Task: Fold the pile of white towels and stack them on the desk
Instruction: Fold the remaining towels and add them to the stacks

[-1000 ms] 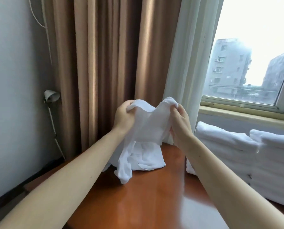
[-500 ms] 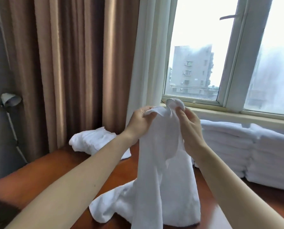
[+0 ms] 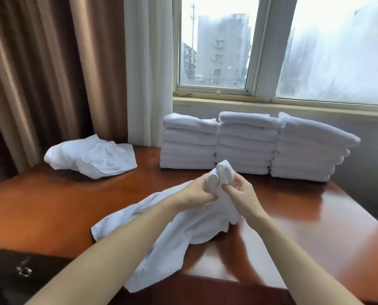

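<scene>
Currently holding one white towel (image 3: 183, 227) with both hands, low over the front middle of the worktop (image 3: 51, 205). Gripping a bunched end with the left hand (image 3: 200, 190), fingers curled tight round the cloth. Pinching the same bunch from the other side with the right hand (image 3: 243, 194), fingers bent onto the fabric. Hands close together, almost touching, with the bunch poking up between them. Rest of that towel trailing toward the near left, lying on the wood and reaching past the near edge, partly covered by the left forearm.

Further back: three stacks of folded white towels in a row on the worktop, below the window sill (image 3: 271, 106). Left stack (image 3: 189, 148), middle stack (image 3: 246, 146) and right stack (image 3: 307, 153) side by side and touching. Top layers of the right stack sticking out to the right. Can't count layers reliably.

Back left of the worktop: one loose crumpled towel (image 3: 91, 156), unfolded, well apart from the stacks, just in front of the brown curtain (image 3: 40, 73). White sheer curtain (image 3: 148, 73) between brown curtain and window (image 3: 216, 51). Dark object with a metal fitting (image 3: 24, 269) at bottom left, beside the worktop edge; can't tell what it is.
</scene>
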Demonstrator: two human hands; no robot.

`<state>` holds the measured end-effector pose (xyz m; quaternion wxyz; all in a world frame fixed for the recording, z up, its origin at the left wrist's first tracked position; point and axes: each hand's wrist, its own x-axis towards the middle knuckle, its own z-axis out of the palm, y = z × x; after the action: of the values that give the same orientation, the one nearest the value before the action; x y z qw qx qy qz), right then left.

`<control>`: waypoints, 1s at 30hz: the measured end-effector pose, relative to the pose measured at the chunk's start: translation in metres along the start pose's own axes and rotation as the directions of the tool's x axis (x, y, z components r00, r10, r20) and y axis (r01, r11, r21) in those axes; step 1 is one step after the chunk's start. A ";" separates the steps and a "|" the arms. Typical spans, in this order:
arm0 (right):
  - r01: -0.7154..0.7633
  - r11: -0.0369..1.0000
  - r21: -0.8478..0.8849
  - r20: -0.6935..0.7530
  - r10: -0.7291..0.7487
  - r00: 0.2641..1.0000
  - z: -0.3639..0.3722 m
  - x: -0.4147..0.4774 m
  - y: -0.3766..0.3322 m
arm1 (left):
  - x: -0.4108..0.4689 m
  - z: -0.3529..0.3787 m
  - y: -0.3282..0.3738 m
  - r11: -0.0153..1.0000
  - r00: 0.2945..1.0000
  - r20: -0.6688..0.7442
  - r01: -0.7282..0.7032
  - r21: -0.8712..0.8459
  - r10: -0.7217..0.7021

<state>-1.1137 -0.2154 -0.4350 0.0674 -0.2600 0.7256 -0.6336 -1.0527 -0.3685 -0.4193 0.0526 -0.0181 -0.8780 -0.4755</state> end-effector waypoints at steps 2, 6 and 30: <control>-0.025 0.998 -0.060 0.034 0.027 0.999 0.002 -0.008 0.014 | -0.008 0.007 -0.005 0.997 0.999 0.047 -0.029 0.066 0.026; 0.015 0.989 -0.147 0.094 -0.001 0.996 0.010 -0.023 0.031 | -0.021 0.013 -0.005 0.989 0.995 0.058 -0.086 0.118 0.080; 0.066 0.933 -0.354 0.098 -0.033 0.995 0.051 0.005 0.034 | -0.011 -0.024 -0.078 0.932 0.981 -0.118 0.182 0.313 -0.152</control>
<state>-1.1060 -0.2606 -0.4762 0.0357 -0.3143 0.8180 -0.4804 -1.0468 -0.4310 -0.4727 0.0543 0.0874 -0.9388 -0.3288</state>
